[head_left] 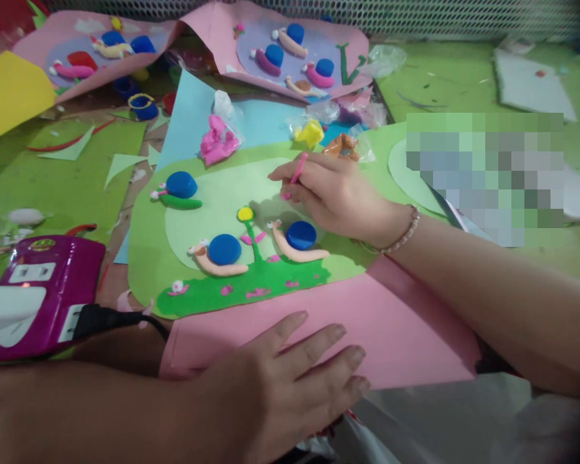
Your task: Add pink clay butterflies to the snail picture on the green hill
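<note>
Legible text, numbers and signs: none. The oval badge [43, 244] on the purple box [86, 258], near its upper edge and above its white panels, bears a mark too blurred to read; brand indeterminate.

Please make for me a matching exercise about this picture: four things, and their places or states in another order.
1. Right hand
2. Left hand
3. Yellow flower
4. Black plug

A. Between two peach-bodied snails
B. In the purple power strip
C. Holds a thin pink strip
D. Spread over the pink sheet

Pairs: 1-C, 2-D, 3-A, 4-B
</note>
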Tool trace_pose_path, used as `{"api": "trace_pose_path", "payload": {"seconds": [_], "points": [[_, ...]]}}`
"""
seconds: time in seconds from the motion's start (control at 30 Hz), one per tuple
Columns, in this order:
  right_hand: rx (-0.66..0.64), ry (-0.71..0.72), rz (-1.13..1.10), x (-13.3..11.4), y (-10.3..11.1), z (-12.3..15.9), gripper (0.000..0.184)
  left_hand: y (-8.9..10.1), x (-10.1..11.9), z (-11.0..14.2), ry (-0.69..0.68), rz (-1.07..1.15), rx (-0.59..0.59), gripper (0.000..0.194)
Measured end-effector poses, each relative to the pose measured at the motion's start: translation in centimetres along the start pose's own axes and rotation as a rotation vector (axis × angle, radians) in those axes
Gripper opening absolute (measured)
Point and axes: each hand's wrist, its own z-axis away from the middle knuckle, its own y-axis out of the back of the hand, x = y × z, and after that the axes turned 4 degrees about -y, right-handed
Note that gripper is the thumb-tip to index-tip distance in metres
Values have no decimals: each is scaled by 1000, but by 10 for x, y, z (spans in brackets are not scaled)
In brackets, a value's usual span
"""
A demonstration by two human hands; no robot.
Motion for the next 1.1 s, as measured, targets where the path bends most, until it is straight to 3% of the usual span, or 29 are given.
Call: {"api": "trace_pose_path", "payload": {"seconds": [0.3, 0.53, 0.87, 1.1], "points": [[-26, 135, 140, -2, 1, 1, 25, -1, 0, 0, 6, -3, -11, 43], [159, 53, 105, -1, 1, -3, 21, 0, 0, -1, 6, -16, -10, 43], [56, 92, 110, 2, -3, -1, 23, -2, 1, 0, 3, -18, -12, 44], [63, 165, 135, 3, -2, -1, 25, 0, 0, 0, -4, -11, -18, 44]]}}
